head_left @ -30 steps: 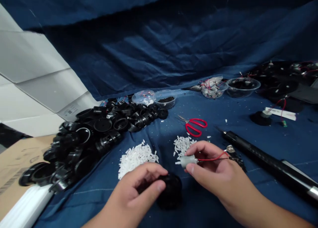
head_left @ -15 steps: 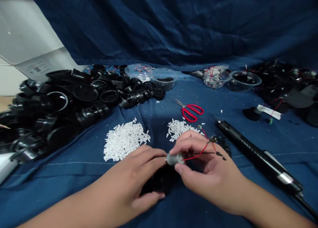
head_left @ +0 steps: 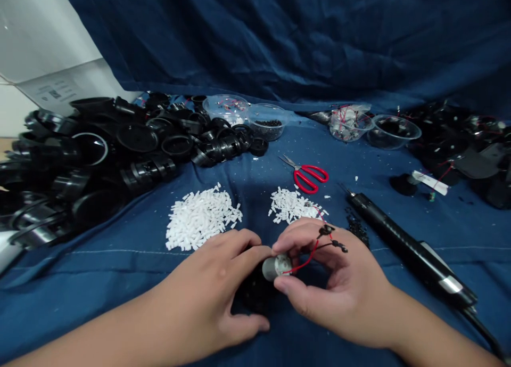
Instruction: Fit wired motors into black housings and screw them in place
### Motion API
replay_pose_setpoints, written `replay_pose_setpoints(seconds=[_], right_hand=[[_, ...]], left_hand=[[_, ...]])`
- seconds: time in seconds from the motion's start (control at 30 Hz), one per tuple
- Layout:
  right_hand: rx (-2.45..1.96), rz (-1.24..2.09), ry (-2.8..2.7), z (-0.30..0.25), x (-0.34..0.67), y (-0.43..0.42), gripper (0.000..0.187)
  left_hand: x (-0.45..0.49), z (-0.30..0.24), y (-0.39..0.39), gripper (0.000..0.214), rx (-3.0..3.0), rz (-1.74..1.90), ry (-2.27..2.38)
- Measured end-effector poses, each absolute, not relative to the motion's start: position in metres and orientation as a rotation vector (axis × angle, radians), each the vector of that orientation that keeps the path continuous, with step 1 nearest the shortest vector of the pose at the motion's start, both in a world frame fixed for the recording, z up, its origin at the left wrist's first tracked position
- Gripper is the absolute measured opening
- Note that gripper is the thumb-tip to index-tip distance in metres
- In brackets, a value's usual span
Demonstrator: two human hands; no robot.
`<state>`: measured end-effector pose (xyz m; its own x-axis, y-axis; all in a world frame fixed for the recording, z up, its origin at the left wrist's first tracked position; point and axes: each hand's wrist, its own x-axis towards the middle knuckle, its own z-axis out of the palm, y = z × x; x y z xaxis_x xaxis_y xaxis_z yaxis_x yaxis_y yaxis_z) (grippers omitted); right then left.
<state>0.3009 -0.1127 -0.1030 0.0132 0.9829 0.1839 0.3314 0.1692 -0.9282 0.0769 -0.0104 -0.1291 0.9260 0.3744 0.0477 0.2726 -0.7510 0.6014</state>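
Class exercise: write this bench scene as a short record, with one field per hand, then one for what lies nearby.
Left hand: on a black round part, mostly hidden
Right hand: holds a silver motor with red wires
Nearby: two heaps of white plastic bits
Rest: red scissors, black corded tool, black plastic housings, clear bowls, all on blue cloth

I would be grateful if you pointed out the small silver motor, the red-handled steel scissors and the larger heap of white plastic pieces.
Small silver motor point(head_left: 275, 267): head view, on its metal casing.
Red-handled steel scissors point(head_left: 296, 177): head view, on the red handle.
Larger heap of white plastic pieces point(head_left: 202, 217): head view, on its middle.
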Motion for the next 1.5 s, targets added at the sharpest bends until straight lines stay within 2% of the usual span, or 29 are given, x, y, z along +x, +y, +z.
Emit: replay_pose_setpoints(seconds=[0.27, 0.5, 0.63, 0.8, 0.93, 1.27, 1.5], right_hand=[[-1.286, 0.909, -1.645, -0.108, 0.298, -0.113, 0.031], [-1.262, 0.891, -1.798, -0.109, 0.298, -0.115, 0.031], [-1.305, 0.898, -1.812, -0.108, 0.298, -0.115, 0.02], [-1.311, 0.907, -1.842, -0.109, 0.3, -0.115, 0.026], [-1.341, 0.848, -1.877, -0.108, 0.299, -0.115, 0.029], [-1.337, 0.739, -1.836, -0.114, 0.295, -0.117, 0.019], [-1.362, 0.792, -1.864, -0.113, 0.295, -0.119, 0.02]], left_hand=[[0.077, -0.129, -0.005, 0.051, 2.41, 0.217, 0.417], [0.078, -0.133, -0.004, 0.04, 2.433, 0.328, 0.375], [0.077, -0.133, -0.004, 0.044, 2.452, 0.33, 0.378], [0.077, -0.133, -0.003, 0.034, 2.458, 0.31, 0.377], [0.077, -0.134, -0.003, 0.037, 2.455, 0.323, 0.363], [0.079, -0.136, -0.002, 0.04, 2.441, 0.365, 0.313], [0.079, -0.139, -0.003, 0.037, 2.438, 0.342, 0.32]])
